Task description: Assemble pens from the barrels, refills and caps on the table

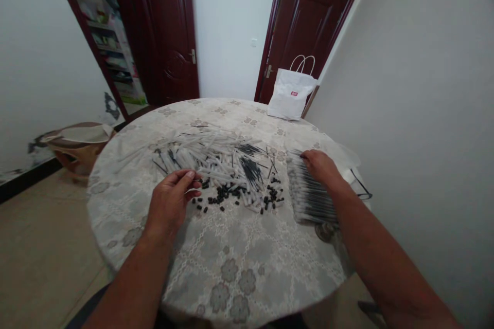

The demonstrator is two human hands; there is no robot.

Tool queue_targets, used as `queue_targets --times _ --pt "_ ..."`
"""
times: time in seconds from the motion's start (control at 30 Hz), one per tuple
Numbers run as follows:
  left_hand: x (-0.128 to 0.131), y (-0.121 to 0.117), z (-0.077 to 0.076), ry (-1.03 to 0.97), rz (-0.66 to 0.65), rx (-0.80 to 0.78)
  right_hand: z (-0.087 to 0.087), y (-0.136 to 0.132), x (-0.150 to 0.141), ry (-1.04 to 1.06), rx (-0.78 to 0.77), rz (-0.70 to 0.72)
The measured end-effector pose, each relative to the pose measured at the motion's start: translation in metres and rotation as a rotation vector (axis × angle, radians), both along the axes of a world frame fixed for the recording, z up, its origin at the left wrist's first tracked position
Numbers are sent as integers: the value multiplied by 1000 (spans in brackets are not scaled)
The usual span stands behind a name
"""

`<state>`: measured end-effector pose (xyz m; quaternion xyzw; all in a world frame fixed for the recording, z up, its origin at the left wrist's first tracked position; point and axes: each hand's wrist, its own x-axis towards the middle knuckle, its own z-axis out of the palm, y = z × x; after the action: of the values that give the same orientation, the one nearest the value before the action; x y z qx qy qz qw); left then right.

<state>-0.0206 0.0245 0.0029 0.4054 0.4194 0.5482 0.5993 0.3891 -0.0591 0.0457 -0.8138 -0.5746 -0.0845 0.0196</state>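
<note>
My left hand (175, 195) hovers at the near left edge of a heap of translucent white pen barrels (216, 139), thumb and fingers pinched together; whatever they hold cannot be made out. Small black caps (227, 191) lie scattered close to its fingertips. Thin black refills (251, 170) rest in bunches on the heap. My right hand (320, 164) is closed at the far end of a dense row of pens (309, 195), its fingertips around the dark end of a pen. The hand and forearm hide part of that row.
A round table with a patterned cloth (216, 247) carries everything. At its back right stands a white paper bag (292, 93). A small round metallic object (324, 232) sits by the row's near end, and a dark thin loop (363, 187) lies to the right.
</note>
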Motion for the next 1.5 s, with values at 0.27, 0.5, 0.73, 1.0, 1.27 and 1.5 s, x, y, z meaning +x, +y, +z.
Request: queue_targets --times 0.27,0.5,0.73,1.0,1.27,1.5 --pt "-6 4 -1 -26 33 3 -17 11 -118 98 -120 284" --pt "-19 4 2 86 45 43 -48 28 -146 100 -172 183" --pt "-31 11 -4 539 -58 221 -62 28 -133 165 -107 203" --pt "-30 15 -6 837 -67 299 -67 25 -132 293 105 297" --pt "-29 13 -7 801 -36 370 -66 31 -142 418 218 519" --pt "-29 12 -9 763 -10 396 -64 37 -181 106 81 516"
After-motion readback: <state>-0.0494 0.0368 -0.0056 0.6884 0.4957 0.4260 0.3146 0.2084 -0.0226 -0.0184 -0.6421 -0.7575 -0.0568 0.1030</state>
